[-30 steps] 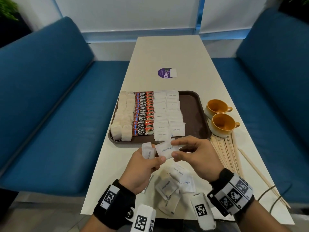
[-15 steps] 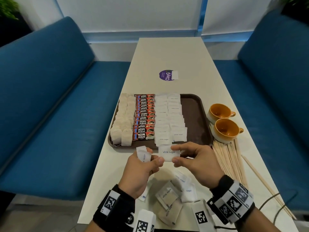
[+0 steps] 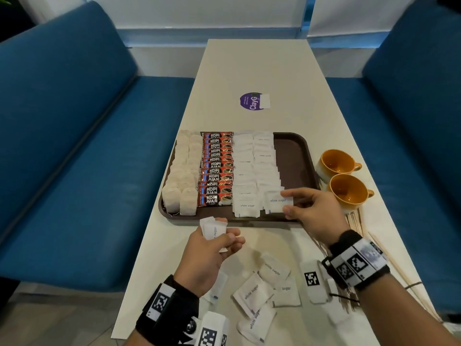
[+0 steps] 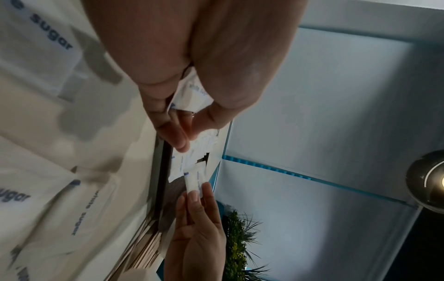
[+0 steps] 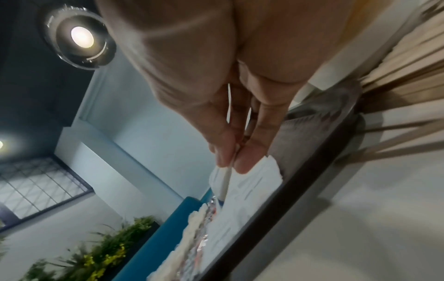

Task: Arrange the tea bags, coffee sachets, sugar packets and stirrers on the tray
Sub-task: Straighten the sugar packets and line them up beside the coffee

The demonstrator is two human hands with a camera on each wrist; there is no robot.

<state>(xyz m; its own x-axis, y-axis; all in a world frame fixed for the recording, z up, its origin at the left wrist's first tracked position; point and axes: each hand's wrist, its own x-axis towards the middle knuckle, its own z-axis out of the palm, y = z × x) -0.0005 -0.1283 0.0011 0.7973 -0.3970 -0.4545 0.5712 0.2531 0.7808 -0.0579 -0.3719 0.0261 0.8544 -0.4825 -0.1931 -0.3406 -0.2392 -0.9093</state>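
The sugar step is in hand: the right hand [image 3: 311,211] pinches a white sugar packet [image 3: 278,203] by its near-right edge between thumb and forefinger and holds it at the front of the right-hand sugar column [image 3: 265,168] on the brown tray [image 3: 296,158], where it overlaps the packet beyond it. The left hand [image 3: 212,248] waits just short of the tray's near rim, fingers curled round a few more sugar packets [image 3: 212,229] held upright as a reserve. Beyond that hand, the tea bags [image 3: 182,176], the Kopi Juan coffee sachets [image 3: 217,168] and the left sugar column [image 3: 245,171] already lie in rows. The next move, as I judge it, calls for lowering the pinched packet flat and square with its neighbour, then letting go without dragging the row (the packets are light and would slide easily). Room is tight toward the wrist, since this packet sits almost against the near rim, so the columns look nearly full lengthwise. To the right of the right hand a bare strip of tray stays open, likely meant for the wooden stirrers [image 3: 354,223], which lie on the surface [image 3: 254,63] partly under that wrist. Two orange cups [image 3: 346,178] stand just beyond the tray's right rim. Loose sugar packets [image 3: 264,290] remain on the surface between the two wrists.
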